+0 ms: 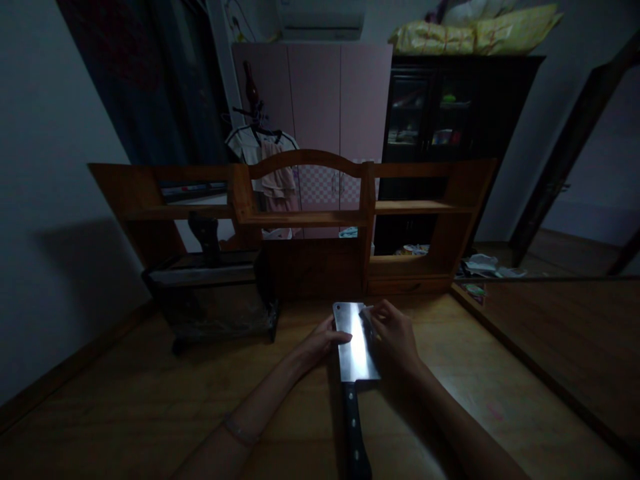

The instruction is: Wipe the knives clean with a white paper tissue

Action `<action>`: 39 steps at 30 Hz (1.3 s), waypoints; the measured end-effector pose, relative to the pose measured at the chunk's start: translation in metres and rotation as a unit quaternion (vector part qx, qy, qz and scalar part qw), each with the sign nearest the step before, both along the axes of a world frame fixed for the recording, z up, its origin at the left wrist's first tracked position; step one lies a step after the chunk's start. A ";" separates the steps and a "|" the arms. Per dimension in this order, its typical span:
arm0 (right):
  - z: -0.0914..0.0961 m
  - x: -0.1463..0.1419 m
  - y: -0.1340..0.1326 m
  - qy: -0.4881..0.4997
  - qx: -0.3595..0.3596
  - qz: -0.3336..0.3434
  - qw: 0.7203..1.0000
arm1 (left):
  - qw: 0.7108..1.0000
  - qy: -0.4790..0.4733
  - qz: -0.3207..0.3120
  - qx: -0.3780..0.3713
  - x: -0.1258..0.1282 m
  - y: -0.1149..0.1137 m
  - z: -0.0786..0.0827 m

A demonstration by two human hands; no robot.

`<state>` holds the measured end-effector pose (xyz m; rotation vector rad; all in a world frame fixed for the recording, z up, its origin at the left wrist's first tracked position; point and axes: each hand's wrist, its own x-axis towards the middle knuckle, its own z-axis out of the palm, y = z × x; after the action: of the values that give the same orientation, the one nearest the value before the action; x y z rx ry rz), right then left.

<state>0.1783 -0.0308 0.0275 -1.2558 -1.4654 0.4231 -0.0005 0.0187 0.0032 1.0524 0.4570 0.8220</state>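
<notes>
One cleaver is held over the wooden table, its bright blade pointed away from the wearer and its black, riveted handle directed back toward the lower edge of the view. Whether any of its weight is borne by the table cannot be told.

The step in hand is judged to be close work along the right side of the blade, with the blade steadied from the other side. For the next move, a firm left grip seems to be called for, with the right fingertips placed carefully, since a sharp edge is probably met on that side.

By the left hand the blade is grasped at its left side, the thumb laid flat across the face and the other fingers mostly hidden behind. By the right hand a small pale scrap appears to be pinched against the upper right of the blade, with the fingers curled and the wrist bent inward; its material cannot be made out. Both forearms are stretched forward and angled inward. The handle is gripped by neither hand.
</notes>
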 end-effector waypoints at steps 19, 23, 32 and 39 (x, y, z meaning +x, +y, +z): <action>-0.007 0.002 0.004 -0.012 0.004 -0.014 1.000 | 1.000 -0.004 -0.015 0.011 0.000 0.002 -0.002; -0.007 0.002 0.004 -0.024 0.005 -0.035 0.999 | 1.000 -0.010 -0.012 0.008 -0.001 0.002 -0.003; -0.009 -0.001 0.005 -0.045 -0.009 -0.044 0.998 | 1.000 -0.004 -0.009 0.003 0.000 0.003 -0.004; -0.003 0.000 -0.002 -0.057 -0.007 -0.023 0.998 | 1.000 0.000 -0.001 -0.005 0.000 0.002 -0.004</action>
<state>0.1785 -0.0329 0.0249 -1.3406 -1.5281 0.3350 -0.0004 0.0209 -0.0010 1.0439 0.4598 0.8177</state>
